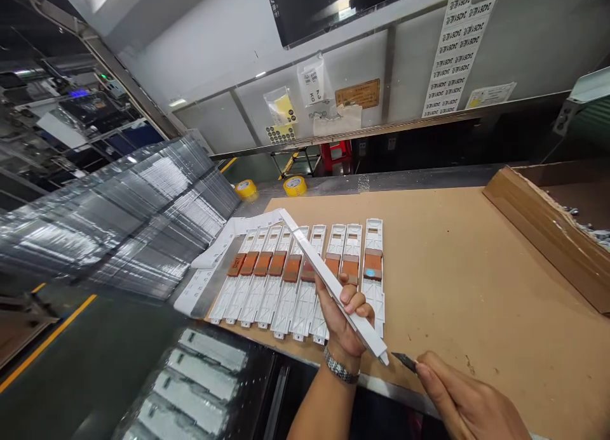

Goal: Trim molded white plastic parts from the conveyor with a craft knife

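Observation:
My left hand (344, 313), with a metal watch on the wrist, grips a long white plastic strip part (314, 260) that slants from upper left down to its near end by the table's front edge. My right hand (464, 399) pinches a small dark blade tool (405, 362), whose tip sits just right of the strip's near end. Beneath the strip, several white plastic parts with orange-brown blocks (292, 268) lie side by side in a row on the brown board (452, 268). One part at the right of the row bears a blue dot (371, 273).
Stacks of clear plastic trays (119, 218) fill the left side, and more trays holding white parts (195, 383) sit below the table edge. A brown cardboard box (548, 230) stands at the right. Two yellow tape rolls (294, 185) lie at the back. Labels hang on the wall panel.

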Demonstrator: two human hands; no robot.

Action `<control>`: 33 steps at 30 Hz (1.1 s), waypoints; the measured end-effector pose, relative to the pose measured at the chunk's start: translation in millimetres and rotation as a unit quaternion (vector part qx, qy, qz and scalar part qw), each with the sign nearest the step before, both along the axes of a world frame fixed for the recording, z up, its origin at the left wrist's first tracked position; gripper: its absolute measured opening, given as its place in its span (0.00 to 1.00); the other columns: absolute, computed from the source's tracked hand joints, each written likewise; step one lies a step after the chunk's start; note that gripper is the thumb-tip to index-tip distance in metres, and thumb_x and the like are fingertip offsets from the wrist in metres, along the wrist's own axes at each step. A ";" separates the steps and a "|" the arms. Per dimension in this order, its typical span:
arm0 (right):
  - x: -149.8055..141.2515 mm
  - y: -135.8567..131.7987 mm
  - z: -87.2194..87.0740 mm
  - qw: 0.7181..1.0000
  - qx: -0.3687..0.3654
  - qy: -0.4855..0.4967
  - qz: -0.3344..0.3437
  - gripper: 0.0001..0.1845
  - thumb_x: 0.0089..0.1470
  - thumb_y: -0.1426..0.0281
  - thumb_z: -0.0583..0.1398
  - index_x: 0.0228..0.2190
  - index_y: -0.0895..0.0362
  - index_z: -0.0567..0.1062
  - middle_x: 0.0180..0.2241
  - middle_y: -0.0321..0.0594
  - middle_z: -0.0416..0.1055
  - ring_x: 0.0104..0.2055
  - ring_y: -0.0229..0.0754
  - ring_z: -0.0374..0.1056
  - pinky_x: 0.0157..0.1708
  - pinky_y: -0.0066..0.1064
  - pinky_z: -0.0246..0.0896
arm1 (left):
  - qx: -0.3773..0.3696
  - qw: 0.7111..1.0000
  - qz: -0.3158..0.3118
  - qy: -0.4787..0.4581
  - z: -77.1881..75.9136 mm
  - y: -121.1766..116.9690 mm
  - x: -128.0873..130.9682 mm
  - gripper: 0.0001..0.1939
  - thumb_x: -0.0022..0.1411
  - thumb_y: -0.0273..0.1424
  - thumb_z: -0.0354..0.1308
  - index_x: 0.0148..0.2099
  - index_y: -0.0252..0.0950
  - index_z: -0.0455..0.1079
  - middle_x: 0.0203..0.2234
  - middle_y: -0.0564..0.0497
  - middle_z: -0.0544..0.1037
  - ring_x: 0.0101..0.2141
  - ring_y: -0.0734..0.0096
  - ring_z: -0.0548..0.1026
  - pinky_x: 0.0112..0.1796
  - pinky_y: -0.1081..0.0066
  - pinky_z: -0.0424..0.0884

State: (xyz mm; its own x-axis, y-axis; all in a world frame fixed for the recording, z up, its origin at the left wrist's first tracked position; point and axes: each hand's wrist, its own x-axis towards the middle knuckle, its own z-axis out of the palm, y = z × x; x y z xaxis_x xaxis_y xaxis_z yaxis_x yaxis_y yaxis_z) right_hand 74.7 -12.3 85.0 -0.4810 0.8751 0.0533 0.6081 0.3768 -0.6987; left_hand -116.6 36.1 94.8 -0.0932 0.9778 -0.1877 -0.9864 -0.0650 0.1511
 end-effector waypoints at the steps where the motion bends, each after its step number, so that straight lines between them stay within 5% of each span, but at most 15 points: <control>1: -0.3 0.2 -0.4 1.000 0.008 -0.001 0.000 0.19 0.65 0.58 0.47 0.25 0.50 0.64 0.20 0.27 0.65 0.19 0.31 0.63 0.21 0.21 0.56 | 0.003 1.000 -0.004 -0.002 -0.4 0.0 0.3 0.22 0.57 0.52 0.60 0.35 0.36 0.71 0.16 0.64 0.54 0.15 0.86 0.53 0.20 0.83 0.58; 16: -2.3 2.1 -0.3 0.998 0.068 0.006 0.017 0.18 0.66 0.61 0.49 0.24 0.51 0.64 0.18 0.25 0.64 0.18 0.30 0.64 0.20 0.22 0.53 | 0.001 0.999 -0.029 0.013 -1.5 0.4 3.8 0.24 0.54 0.54 0.61 0.33 0.37 0.73 0.16 0.63 0.51 0.16 0.84 0.48 0.20 0.80 0.57; 33: 0.3 -0.4 -3.1 1.000 0.023 -0.009 0.017 0.19 0.66 0.60 0.48 0.24 0.50 0.65 0.19 0.25 0.65 0.19 0.31 0.66 0.21 0.22 0.54 | -0.008 0.999 -0.029 0.032 -1.7 -0.6 5.6 0.24 0.59 0.54 0.55 0.34 0.37 0.71 0.16 0.63 0.50 0.16 0.83 0.48 0.20 0.80 0.57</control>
